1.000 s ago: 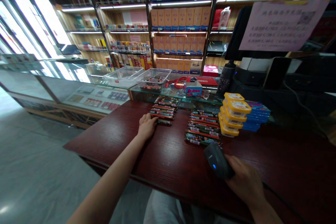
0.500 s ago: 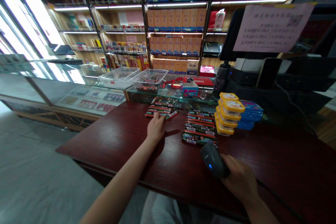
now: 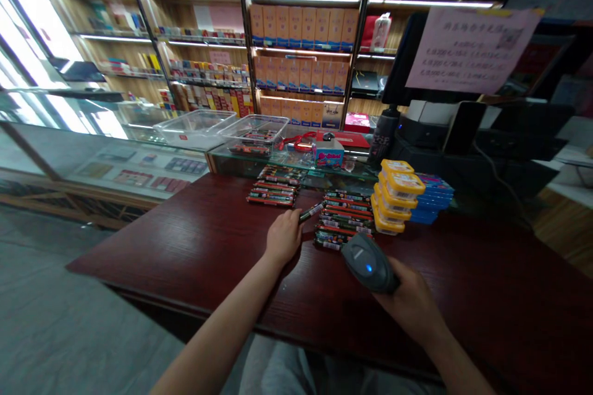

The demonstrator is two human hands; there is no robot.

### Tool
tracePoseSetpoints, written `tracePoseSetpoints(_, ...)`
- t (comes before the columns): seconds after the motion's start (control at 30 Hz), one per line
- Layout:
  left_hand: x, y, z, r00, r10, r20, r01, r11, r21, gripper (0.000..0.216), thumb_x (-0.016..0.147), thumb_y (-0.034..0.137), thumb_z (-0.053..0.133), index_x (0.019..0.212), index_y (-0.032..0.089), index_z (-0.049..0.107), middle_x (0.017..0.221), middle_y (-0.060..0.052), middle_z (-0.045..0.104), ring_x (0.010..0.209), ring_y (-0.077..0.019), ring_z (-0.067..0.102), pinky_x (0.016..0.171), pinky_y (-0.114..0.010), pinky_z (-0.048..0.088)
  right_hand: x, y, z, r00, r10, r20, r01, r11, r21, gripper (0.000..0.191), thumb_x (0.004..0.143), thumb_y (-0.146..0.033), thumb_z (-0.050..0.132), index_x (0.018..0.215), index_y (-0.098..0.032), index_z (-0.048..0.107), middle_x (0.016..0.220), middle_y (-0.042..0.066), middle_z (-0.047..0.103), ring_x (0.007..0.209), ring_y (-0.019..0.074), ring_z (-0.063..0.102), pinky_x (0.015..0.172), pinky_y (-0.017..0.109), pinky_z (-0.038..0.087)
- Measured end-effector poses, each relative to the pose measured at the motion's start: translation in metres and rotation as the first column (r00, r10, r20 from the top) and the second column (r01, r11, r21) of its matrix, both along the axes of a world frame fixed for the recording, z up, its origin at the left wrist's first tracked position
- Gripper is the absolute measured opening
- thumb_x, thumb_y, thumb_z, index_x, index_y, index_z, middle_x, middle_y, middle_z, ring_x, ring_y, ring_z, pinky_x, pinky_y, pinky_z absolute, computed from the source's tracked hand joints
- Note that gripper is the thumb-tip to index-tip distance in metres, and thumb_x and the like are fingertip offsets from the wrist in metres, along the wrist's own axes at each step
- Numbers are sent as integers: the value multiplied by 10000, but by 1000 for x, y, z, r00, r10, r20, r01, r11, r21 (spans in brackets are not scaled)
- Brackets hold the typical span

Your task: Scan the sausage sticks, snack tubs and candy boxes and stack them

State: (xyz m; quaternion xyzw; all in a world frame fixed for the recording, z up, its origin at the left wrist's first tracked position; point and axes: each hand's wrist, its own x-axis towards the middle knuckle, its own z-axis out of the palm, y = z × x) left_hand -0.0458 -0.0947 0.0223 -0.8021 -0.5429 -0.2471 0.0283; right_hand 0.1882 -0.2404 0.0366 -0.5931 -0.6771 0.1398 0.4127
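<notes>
My left hand (image 3: 284,236) is closed on one end of a slim, dark wrapped stick (image 3: 312,212) with a pale label, held between two groups of similar sticks. Behind it lies the left group of wrapped sticks (image 3: 273,190), in rows. To its right is the other group of wrapped sticks (image 3: 345,213), laid side by side. My right hand (image 3: 410,296) grips a dark grey barcode scanner (image 3: 369,262) with a lit blue light. The scanner's head points toward the near end of the right group.
Yellow-lidded tubs (image 3: 396,197) stand stacked right of the sticks, beside blue packs (image 3: 433,197). Clear plastic bins (image 3: 254,129) and a small blue-pink box (image 3: 328,154) sit on the glass counter behind. A monitor with a pink notice (image 3: 467,52) rises at the right.
My left hand has drawn the wrapped stick away from the left group, rightward and nearer to me. The scanner in my right hand has risen slightly. The view has shifted a little.
</notes>
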Motion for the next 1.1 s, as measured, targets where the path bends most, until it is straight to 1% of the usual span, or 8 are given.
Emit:
tracePoseSetpoints(0.07, 1, 0, 0, 1000, 1, 4, -1, 1000, -16, 267, 890, 217, 451, 1154, 199, 494, 1050, -70, 598, 1003, -200, 550, 884, -308, 412, -11, 3, 15, 989, 2, -148, -12, 997, -70, 346, 718, -324, 638, 1038, -192, 646, 984, 73, 719, 880, 234, 668, 784, 339, 520)
tracePoseSetpoints(0.17, 1, -1, 0, 1000, -2, 1, 2, 999, -32, 222, 891, 215, 452, 1106, 202, 506, 1020, -66, 600, 982, -200, 554, 870, -307, 412, -26, 10, 28, 971, 14, -240, -39, 994, -100, 372, 721, -371, 648, 1034, -170, 659, 1019, 93, 715, 933, 246, 661, 844, 372, 510)
tracePoseSetpoints(0.43, 2, -2, -2, 999, -13, 40, 15, 999, -38, 213, 905, 277, 460, 1099, 213, 518, 1028, -60, 599, 993, -196, 550, 870, -304, 406, -34, 22, 20, 976, 7, -218, -14, 999, -31, 409, 698, -358, 644, 1062, -173, 673, 1043, 98, 713, 981, 261, 651, 857, 383, 511)
tracePoseSetpoints(0.63, 1, 0, -3, 999, -12, 30, 13, 999, -31, 193, 896, 239, 459, 1081, 215, 511, 1021, -58, 598, 965, -200, 556, 835, -303, 414, -31, 23, 21, 980, 19, -196, -29, 999, -45, 362, 708, -318, 635, 1048, -198, 663, 1025, 70, 717, 960, 235, 659, 840, 341, 506)
tracePoseSetpoints(0.77, 0, 0, -4, 998, -24, 50, 25, 999, -25, 201, 890, 224, 464, 1088, 202, 484, 1016, -62, 599, 972, -201, 557, 848, -308, 414, -21, 18, 14, 995, -70, 70, 74, 996, -43, 299, 724, -296, 610, 1012, -226, 645, 915, 62, 724, 844, 245, 670, 719, 330, 498)
tracePoseSetpoints(0.83, 0, 1, -5, 998, -13, 58, 15, 999, -41, 177, 891, 226, 465, 1065, 199, 483, 988, -61, 603, 962, -200, 561, 845, -309, 416, -13, 15, 6, 956, -112, 272, 118, 993, -6, 272, 729, -258, 579, 994, -227, 627, 901, 59, 715, 806, 251, 663, 659, 323, 472)
tracePoseSetpoints(0.9, 0, 2, -5, 999, -2, 54, 4, 999, -46, 158, 896, 232, 462, 1048, 197, 488, 971, -61, 602, 956, -201, 560, 845, -311, 419, -4, 12, -5, 904, -109, 413, 83, 993, 81, 290, 723, -205, 547, 1007, -198, 604, 947, 75, 700, 804, 245, 652, 662, 322, 455)
tracePoseSetpoints(1.1, 4, 14, 0, 999, -40, 1, 40, 999, 35, 156, 889, 231, 482, 1026, 192, 545, 1041, -77, 546, 1015, -219, 506, 883, -339, 411, 20, 12, -36, 823, -159, 546, -15, 954, 300, 290, 728, -146, 512, 1014, -162, 563, 864, 73, 673, 783, 210, 626, 680, 299, 434)
